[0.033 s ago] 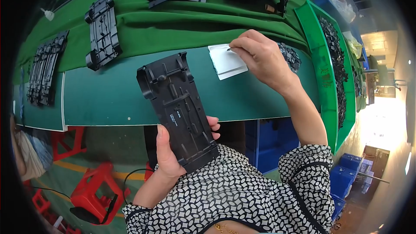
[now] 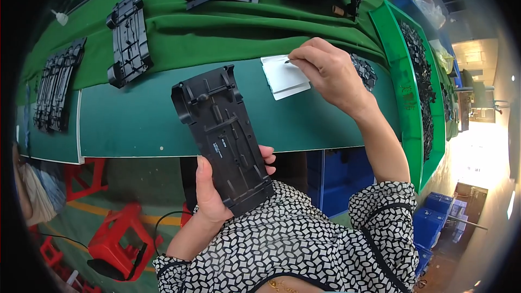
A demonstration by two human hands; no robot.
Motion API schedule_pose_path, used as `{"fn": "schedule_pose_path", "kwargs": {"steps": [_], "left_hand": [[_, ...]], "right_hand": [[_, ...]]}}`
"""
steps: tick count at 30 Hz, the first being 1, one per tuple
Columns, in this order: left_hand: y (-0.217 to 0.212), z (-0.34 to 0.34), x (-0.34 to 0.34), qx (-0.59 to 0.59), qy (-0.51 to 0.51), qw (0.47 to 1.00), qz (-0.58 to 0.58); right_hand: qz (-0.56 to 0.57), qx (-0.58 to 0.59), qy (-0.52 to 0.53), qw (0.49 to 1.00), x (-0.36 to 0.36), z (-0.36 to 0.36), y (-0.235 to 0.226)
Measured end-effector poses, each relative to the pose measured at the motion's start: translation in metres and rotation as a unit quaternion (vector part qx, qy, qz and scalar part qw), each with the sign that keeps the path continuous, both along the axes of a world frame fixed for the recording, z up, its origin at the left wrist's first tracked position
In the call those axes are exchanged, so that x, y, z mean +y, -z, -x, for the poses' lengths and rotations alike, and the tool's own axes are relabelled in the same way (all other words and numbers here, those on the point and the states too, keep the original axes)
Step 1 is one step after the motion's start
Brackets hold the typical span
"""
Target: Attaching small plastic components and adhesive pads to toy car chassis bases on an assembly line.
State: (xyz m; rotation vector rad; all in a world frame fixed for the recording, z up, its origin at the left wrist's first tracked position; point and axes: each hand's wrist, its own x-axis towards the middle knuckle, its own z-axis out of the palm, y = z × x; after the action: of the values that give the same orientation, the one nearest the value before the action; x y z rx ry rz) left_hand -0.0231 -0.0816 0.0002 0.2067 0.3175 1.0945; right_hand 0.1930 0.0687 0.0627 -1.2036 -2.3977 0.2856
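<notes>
A long black moulded plastic chassis [image 2: 221, 135] is tilted in front of my body, beyond the table's near edge at its far end. My left hand [image 2: 210, 192] grips its lower end, thumb on the left side and fingertips showing on the right. Over the table my right hand [image 2: 332, 76] is closed in a pinch on a small dark piece [image 2: 288, 61], too small to name. That piece is at the upper right part of a white pad of paper or card [image 2: 283, 78], whose right corner the hand partly covers. Small black parts [image 2: 364, 70] lie behind the right wrist.
More black chassis pieces [image 2: 129, 43] lie on the green cloth [image 2: 179, 38] and at the table's left [image 2: 57, 87]. A green bin [image 2: 410, 103] of small black parts stands at the right. Red stools [image 2: 116, 241] are on the floor, lower left; another person's arm shows at the left edge.
My right hand's fingertips have shifted very slightly to the right over the white pad. The left hand and the chassis have stayed where they were.
</notes>
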Motion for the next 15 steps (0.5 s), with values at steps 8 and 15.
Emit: {"fn": "schedule_pose_path", "kwargs": {"steps": [8,15], "left_hand": [[-0.001,0.0003,-0.0005,0.009,0.002,1.0,0.003],[-0.0001,0.0004,0.0,0.012,0.002,1.0,-0.005]], "right_hand": [[0.068,0.051,0.047,0.995,0.0018,-0.0004,0.002],[0.077,0.072,0.081,0.991,0.0012,0.0005,0.0046]]}}
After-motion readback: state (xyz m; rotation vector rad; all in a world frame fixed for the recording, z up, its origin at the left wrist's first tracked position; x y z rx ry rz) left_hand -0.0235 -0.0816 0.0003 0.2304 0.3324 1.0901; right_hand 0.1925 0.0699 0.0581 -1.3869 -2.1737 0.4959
